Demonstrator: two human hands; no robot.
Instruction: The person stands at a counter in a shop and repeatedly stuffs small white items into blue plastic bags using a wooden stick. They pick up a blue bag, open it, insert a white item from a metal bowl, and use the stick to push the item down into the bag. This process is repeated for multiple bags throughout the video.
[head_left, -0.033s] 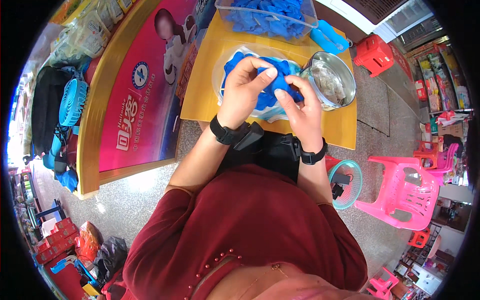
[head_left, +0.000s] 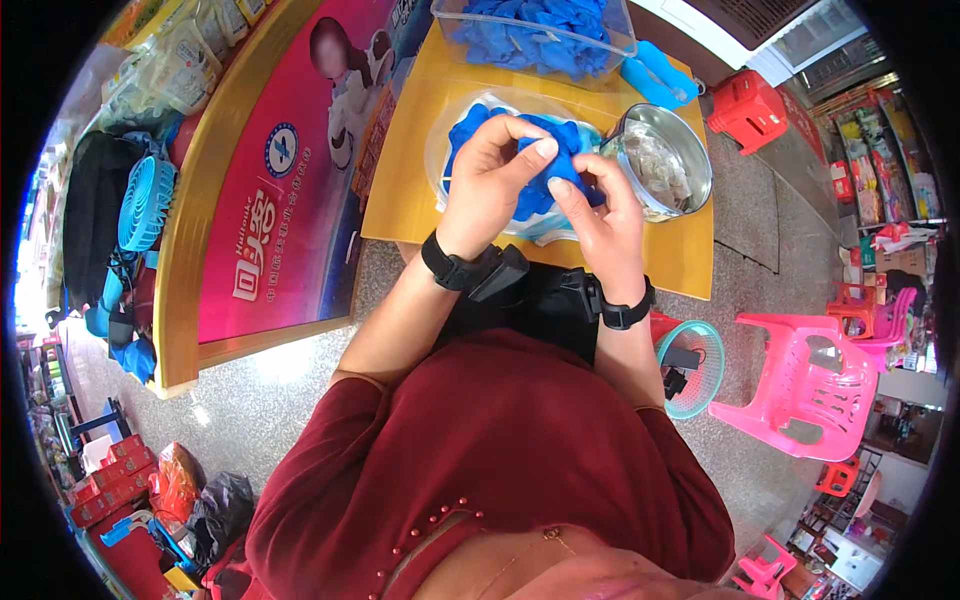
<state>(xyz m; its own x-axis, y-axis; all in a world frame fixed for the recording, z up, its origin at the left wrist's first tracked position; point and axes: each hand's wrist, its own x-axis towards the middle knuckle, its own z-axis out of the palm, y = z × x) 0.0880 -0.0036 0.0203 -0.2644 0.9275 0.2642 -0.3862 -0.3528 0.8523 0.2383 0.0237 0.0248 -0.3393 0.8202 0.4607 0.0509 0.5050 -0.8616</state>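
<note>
My left hand [head_left: 488, 182] and my right hand [head_left: 606, 215] meet over a round, pale, see-through basin [head_left: 434, 150] on a yellow table. Both pinch a soft blue piece [head_left: 567, 138], thin like cloth or film, between thumbs and fingers. More blue pieces [head_left: 465, 128] lie in the basin beneath, partly covered by my hands. Just right of my right hand stands an open metal tin [head_left: 706, 172], with clear, crumpled-looking pieces [head_left: 657, 172] inside. Black straps with small dark devices sit on both wrists.
A clear plastic box [head_left: 625, 48] heaped with blue pieces stands at the table's far side, beside a light-blue object [head_left: 659, 77]. Left is a counter with a pink panel [head_left: 290, 210]. A teal basket [head_left: 712, 375] and pink chair [head_left: 800, 385] stand on the right.
Only slight finger movement shows. Both hands keep pinching the blue piece over the basin.
</note>
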